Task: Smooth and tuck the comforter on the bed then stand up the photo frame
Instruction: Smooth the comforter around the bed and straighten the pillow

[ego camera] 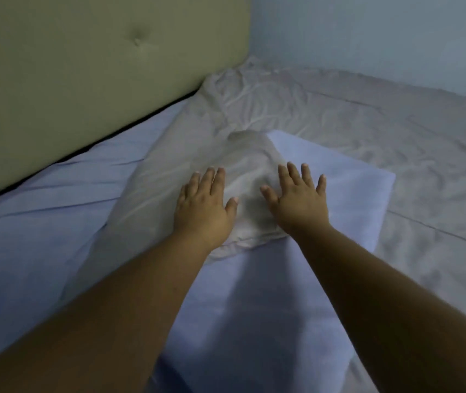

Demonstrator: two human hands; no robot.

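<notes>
A pale grey-beige comforter [339, 117] lies wrinkled across the far and right part of the bed. One corner of it is folded over a light blue pillow [348, 188] in the middle. My left hand [203, 205] rests flat, fingers spread, on that folded corner. My right hand [299, 199] lies flat beside it, partly on the comforter and partly on the pillow. Neither hand grips anything. No photo frame is in view.
A light blue sheet [41, 222] covers the mattress at the left and front. A padded olive-green headboard [84, 66] stands along the left. A pale blue wall [368, 32] borders the bed's far side.
</notes>
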